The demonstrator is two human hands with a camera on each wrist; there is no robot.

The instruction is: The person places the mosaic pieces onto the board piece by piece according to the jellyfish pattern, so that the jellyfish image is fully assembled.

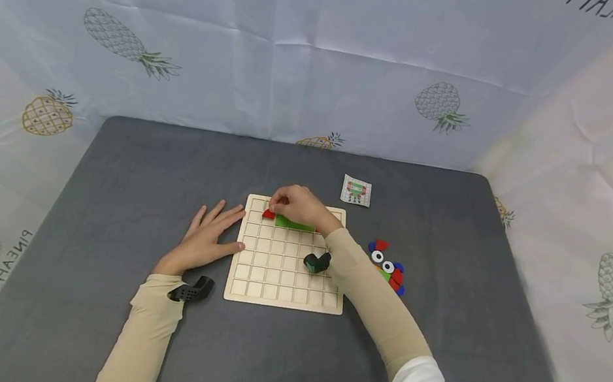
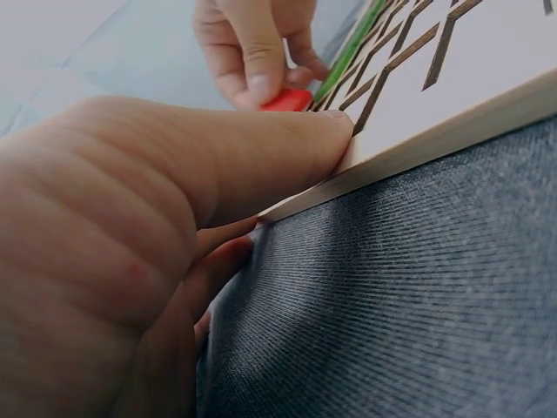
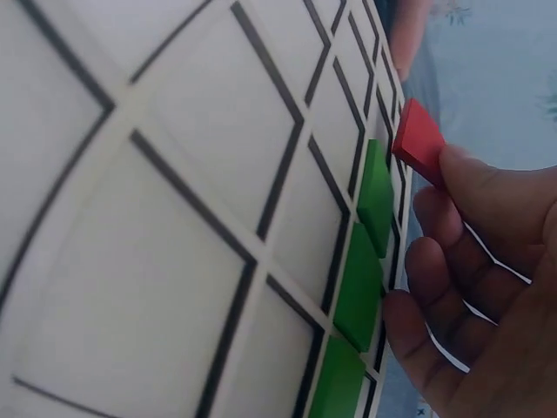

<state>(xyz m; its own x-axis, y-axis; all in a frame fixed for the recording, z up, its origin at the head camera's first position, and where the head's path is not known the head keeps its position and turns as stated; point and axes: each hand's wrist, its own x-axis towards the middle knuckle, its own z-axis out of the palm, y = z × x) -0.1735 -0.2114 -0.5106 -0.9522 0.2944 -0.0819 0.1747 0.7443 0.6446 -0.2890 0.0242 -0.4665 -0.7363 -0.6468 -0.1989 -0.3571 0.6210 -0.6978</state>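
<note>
A pale wooden grid board [image 1: 264,277] lies on the dark table. My right hand [image 1: 299,206] pinches a red piece [image 3: 419,141] between thumb and fingers above the board's far left part. Beside it, several green pieces [image 1: 294,224] sit in a row in the board's grid cells. My left hand [image 1: 206,243] rests at the board's left edge with fingers spread; in the left wrist view its thumb [image 2: 270,152] touches the board's rim.
Right of the board lies a cluster of loose blue, red, green and white ring-shaped pieces [image 1: 387,267], partly behind my right forearm. A small printed picture card [image 1: 356,191] lies beyond the board. Black wrist cameras [image 1: 192,289] sit at both wrists.
</note>
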